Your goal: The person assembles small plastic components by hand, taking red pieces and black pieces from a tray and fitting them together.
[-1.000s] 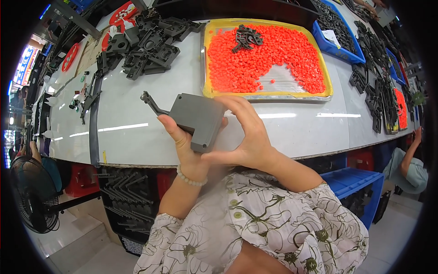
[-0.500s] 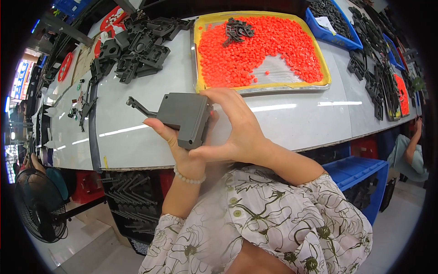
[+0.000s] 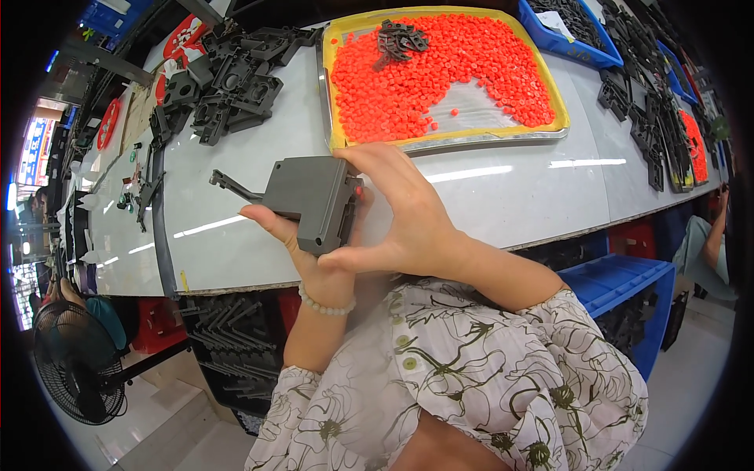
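Observation:
Above the near edge of the table I hold a dark grey plastic housing [image 3: 302, 188] in both hands. A thin arm sticks out of it toward the left. My left hand [image 3: 314, 263] grips it from below, its thumb along the underside and its other fingers mostly hidden behind the part. My right hand [image 3: 412, 216] clasps the right side, fingers at the top corner and thumb at the bottom corner. A small red piece [image 3: 359, 191] shows on the housing's right side, next to the right palm.
Beyond my hands lies a yellow-rimmed tray [image 3: 554, 129] of small red caps [image 3: 393, 94], with some dark parts [image 3: 402, 41] on top. Dark housings [image 3: 239, 86] are heaped at the far left. A blue bin [image 3: 585, 49] stands back right; a fan [image 3: 77, 361] is at lower left.
The view has shifted slightly, so tray and heap sit a little higher and further left. Both hands keep the same grip on the housing.

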A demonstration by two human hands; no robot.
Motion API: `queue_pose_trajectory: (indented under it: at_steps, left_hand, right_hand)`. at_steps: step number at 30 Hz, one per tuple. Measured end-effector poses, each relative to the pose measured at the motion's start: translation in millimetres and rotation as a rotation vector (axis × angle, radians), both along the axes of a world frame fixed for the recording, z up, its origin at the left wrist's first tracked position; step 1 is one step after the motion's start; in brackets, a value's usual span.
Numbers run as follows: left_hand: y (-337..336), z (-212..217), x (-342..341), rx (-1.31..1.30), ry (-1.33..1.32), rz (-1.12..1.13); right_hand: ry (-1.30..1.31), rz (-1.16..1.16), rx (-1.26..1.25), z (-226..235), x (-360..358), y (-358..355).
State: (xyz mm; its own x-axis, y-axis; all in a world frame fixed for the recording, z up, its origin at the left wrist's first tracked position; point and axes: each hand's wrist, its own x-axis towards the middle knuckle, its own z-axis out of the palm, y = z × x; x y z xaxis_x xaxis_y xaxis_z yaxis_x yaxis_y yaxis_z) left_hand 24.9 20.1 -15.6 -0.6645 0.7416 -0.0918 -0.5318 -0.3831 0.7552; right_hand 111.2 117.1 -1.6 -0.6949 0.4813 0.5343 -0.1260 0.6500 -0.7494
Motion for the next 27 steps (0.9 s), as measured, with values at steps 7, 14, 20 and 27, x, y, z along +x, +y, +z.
queue_pose_trajectory:
  at_steps: [7, 14, 20, 27]
  left_hand:
    - [6, 4, -1, -0.138, -0.034, 0.133]
    - [7, 3, -10, 0.002, -0.200, 0.054]
    - [13, 9, -8, -0.028, -0.210, 0.132]
    - [16, -8, -3, 0.146, 0.176, 0.143]
  right_hand:
    - [0.006, 0.003, 0.013, -2, -1, -2]
    - [0.039, 0.003, 0.047, -3, -4, -1]
    - [-0.010, 0.048, -0.019, -4, 2, 0]
    - [-0.066, 0.338, -1.155, -11, 1, 7]
